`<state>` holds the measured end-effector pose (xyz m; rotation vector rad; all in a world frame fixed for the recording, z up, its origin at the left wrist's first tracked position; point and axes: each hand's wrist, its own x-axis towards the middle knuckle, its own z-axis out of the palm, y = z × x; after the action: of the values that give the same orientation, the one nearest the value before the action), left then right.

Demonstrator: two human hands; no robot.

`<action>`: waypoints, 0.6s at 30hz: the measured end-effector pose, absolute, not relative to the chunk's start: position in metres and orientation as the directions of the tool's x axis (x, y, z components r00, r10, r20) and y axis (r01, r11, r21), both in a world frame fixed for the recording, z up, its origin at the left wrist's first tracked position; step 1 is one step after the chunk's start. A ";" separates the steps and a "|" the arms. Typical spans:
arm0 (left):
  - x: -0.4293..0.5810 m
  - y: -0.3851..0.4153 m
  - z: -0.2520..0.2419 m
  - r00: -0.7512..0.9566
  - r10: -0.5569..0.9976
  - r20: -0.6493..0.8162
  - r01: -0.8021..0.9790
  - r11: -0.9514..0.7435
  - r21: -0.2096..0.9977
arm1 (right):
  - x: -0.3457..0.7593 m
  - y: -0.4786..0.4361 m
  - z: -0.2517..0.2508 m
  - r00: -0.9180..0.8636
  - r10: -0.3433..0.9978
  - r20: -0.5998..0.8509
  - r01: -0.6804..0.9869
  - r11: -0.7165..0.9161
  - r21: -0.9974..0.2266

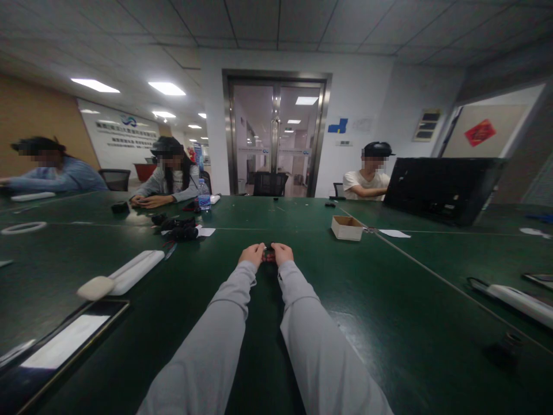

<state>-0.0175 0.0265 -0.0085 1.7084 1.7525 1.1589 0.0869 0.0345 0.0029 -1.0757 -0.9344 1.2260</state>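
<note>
Looking out over a broad dark green desk (389, 323), running wide to both sides and away toward glass doors. Passing a big black monitor (440, 187) turned away on the far right. Noting three other people seated round the far edge: one at far left (56, 173), one in grey with hands together on the desk (170, 178), one in a white shirt beside the monitor (367, 178). None of them reaching this way.

Coming closer: catching a flat glossy tablet (64, 340) at the near left, a long white case (136, 271) just beyond it, and another long white strip (518, 300) at the right. Spotting a small open cardboard box (347, 227) ahead and to the right, a black tangle of gear (181, 229) ahead left, and a water bottle (203, 196) behind that.

Now down the two grey sleeves to the centre. Finding the left hand (253, 255) and the right hand (282, 253) meeting low over the desk, both pinching a small dark part (268, 253) between them, fingers curled in tight. Too small and too far off to tell what kind of part.

Judging the work as mid-way through fine fingertip fiddling, pressing or fitting something on that part. Judging the next move as calling for a steady two-sided pinch and small, careful finger pressure, not arm movement.
</note>
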 end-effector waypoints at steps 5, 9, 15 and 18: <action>-0.015 0.023 -0.006 -0.152 0.962 0.227 0.562 -0.104 0.820 | 0.088 0.035 0.002 0.123 0.992 -0.015 -0.274 0.020 -0.961; -0.013 0.020 -0.002 -0.164 0.963 0.214 0.562 -0.087 0.823 | 0.088 0.037 0.001 0.122 0.992 -0.028 -0.268 0.005 -0.963; -0.012 0.017 0.000 -0.173 0.963 0.206 0.544 -0.081 0.835 | 0.088 0.037 0.000 0.108 0.994 -0.014 -0.264 0.015 -0.964; -0.011 0.019 -0.003 -0.188 0.955 0.231 0.532 -0.099 0.841 | 0.088 0.036 0.001 0.099 0.995 -0.017 -0.278 0.011 -0.961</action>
<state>-0.0112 0.0195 -0.0027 1.6222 1.7213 1.2248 0.0880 0.0363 0.0009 -1.0482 -0.9275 1.2585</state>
